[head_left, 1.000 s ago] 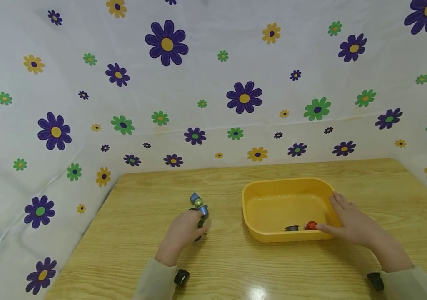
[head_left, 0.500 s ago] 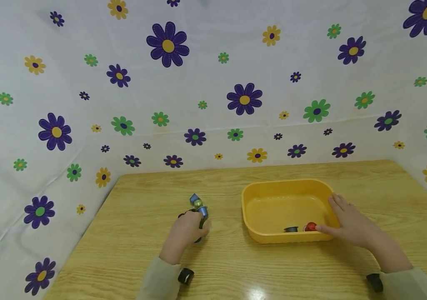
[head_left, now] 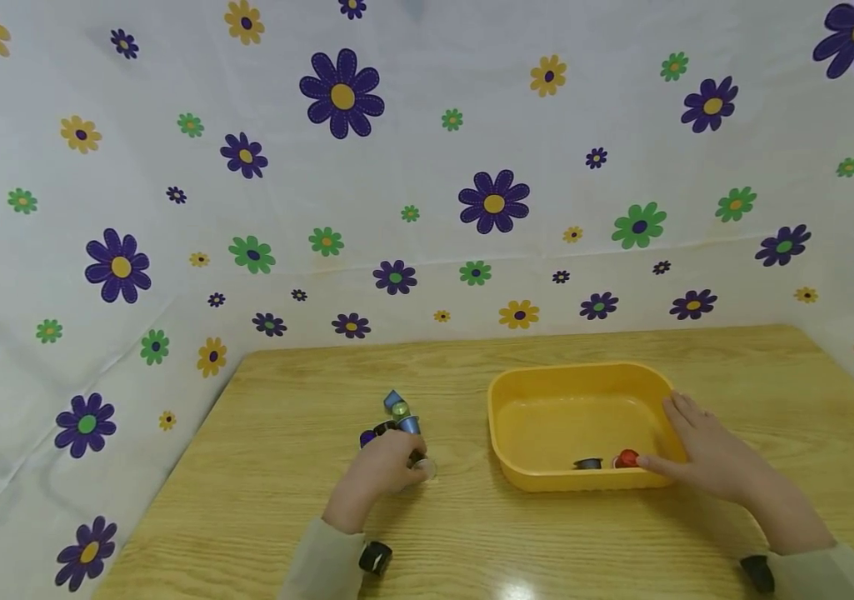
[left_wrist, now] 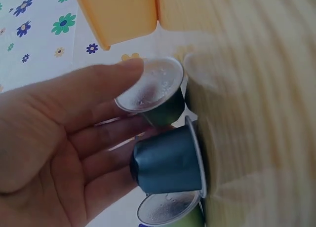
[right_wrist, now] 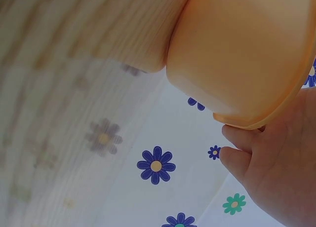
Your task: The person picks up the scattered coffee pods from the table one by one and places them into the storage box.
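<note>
My left hand (head_left: 376, 475) pinches a green coffee capsule (left_wrist: 169, 111), thumb on its silver lid and fingers behind. In the left wrist view, a dark teal capsule (left_wrist: 168, 160) lies on its side by the fingers, with a lighter green one (left_wrist: 190, 219) below it. Just past the hand in the head view are blue (head_left: 409, 425), light green (head_left: 400, 410) and purple (head_left: 368, 437) capsules. My right hand (head_left: 722, 460) rests on the right rim of a yellow plastic basin (head_left: 509, 478), fingers extended, thumb over the front corner.
Inside the basin, a red capsule (head_left: 627, 458) and a dark grey capsule (head_left: 587, 464) lie by the front wall. The wooden table (head_left: 322, 375) meets a white flowered cloth (head_left: 412, 150) at the back and sides.
My left hand has shifted slightly right and toward me, uncovering purple and black capsules behind it. My right hand stays on the basin's rim. The head view has moved a little.
</note>
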The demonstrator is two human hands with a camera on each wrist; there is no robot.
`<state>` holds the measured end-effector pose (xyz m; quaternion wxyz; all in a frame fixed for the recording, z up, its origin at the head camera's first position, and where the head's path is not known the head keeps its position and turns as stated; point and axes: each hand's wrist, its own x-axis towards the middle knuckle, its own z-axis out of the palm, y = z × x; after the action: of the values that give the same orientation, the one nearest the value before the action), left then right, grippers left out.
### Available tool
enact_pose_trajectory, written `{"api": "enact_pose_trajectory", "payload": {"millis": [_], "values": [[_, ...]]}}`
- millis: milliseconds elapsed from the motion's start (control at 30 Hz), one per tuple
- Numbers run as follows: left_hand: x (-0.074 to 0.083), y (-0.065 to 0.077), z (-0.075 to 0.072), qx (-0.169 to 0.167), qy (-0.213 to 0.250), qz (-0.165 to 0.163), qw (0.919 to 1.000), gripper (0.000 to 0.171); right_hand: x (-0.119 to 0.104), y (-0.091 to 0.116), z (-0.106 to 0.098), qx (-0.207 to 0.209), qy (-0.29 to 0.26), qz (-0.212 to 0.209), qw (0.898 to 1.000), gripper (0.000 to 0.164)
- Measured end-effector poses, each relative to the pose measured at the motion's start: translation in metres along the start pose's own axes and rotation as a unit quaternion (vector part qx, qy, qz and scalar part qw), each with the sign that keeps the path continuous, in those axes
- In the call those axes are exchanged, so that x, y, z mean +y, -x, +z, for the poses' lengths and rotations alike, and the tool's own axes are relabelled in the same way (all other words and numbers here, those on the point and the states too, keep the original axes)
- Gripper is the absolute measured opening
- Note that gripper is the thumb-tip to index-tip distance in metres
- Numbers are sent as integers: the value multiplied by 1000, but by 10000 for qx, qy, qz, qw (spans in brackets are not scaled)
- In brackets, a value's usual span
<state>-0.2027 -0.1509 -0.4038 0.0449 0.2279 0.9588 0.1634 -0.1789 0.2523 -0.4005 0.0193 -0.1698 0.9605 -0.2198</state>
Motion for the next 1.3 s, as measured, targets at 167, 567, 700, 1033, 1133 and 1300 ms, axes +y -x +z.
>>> {"api": "enact_pose_trajectory", "payload": {"millis": [167, 567, 700, 1033, 1133, 1300], "values": [[-2, -1, 2, -136, 48, 270, 9995, 18, 1, 0, 0, -33, -21, 18, 10000, 95], [-3, 1, 4, -258, -245, 222, 9991, 20, 3, -1, 1, -63, 24, 35, 10000, 94], [-2, 1, 4, -276, -357, 268, 9986, 21, 3, -1, 0, -95, 36, 56, 9999, 95], [-3, 1, 3, -307, -365, 209, 9986, 24, 1, -2, -2, -74, 188, 76, 9998, 95], [-2, 1, 3, -319, -360, 200, 9986, 24, 1, -2, -1, -59, 157, 32, 9999, 94], [-2, 1, 3, -342, -360, 202, 9986, 25, 0, -2, 0, -77, 99, -2, 9999, 94]]}}
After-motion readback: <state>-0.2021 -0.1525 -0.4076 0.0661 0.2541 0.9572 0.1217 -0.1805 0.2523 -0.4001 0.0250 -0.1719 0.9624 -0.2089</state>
